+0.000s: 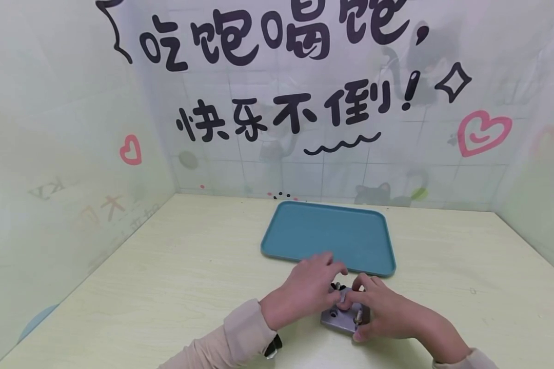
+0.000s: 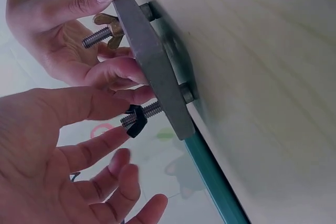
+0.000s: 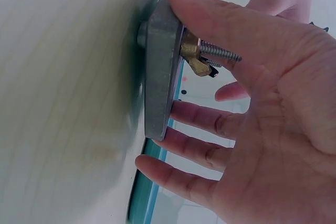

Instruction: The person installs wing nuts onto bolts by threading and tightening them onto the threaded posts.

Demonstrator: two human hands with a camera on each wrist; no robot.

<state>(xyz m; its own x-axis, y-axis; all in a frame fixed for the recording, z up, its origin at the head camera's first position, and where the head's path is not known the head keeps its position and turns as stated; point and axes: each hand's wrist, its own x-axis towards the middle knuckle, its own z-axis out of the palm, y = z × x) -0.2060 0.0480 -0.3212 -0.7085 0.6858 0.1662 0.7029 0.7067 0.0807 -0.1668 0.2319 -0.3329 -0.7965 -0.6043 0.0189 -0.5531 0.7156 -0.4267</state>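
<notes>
A grey metal plate (image 1: 341, 322) is tilted just above the table, with bolts passing through it. My right hand (image 1: 390, 310) grips the plate by its edges, thumb on one side and fingertips on the other. On one bolt sits a black wing nut (image 2: 137, 123); the thumb and index finger of my left hand (image 1: 307, 287) pinch it, while the other fingers are spread loosely. A brass wing nut (image 3: 194, 56) is threaded on another bolt, near my right thumb. Bolt heads (image 2: 187, 93) stick out from the plate's underside.
A blue-green rectangular tray (image 1: 328, 236) lies flat on the pale wooden table (image 1: 189, 266), just beyond my hands. Printed white panels (image 1: 277, 169) with black lettering and pink hearts stand along the back and both sides.
</notes>
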